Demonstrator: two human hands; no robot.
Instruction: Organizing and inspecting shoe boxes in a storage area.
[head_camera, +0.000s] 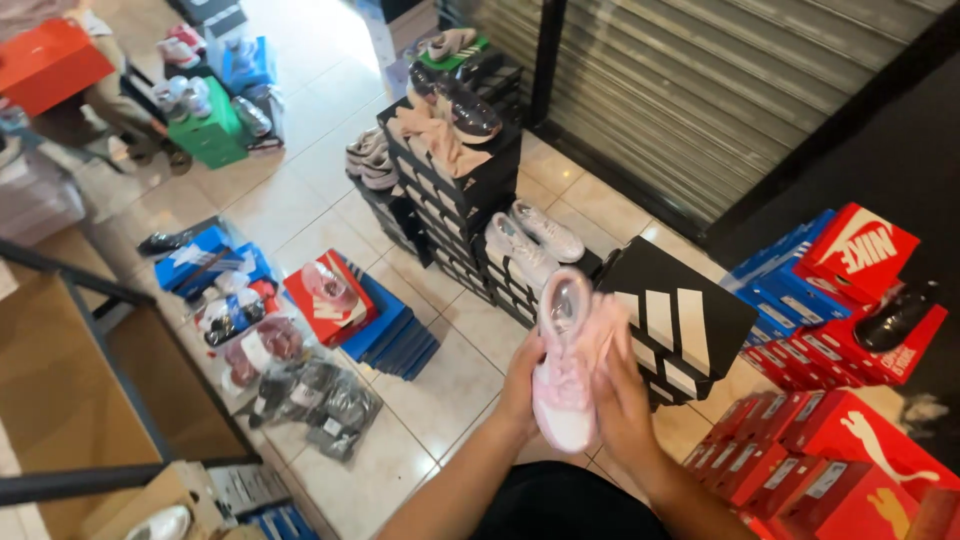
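Stacked red cardboard shoeboxes (840, 440) at right, black striped shoebox (680, 325) just behind. Pale pink sneaker (565, 365) upright at centre, clasped by left hand (520, 385) and right hand (622, 400), fingers curled around both sides.

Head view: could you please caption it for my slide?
Both hands, left hand and right hand, hold a pink sneaker above stacked shoe boxes.

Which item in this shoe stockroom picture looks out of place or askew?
The black striped shoebox beside the pink shoe sits tilted on the stack, not flat. Bagged shoes lie loose on the floor.
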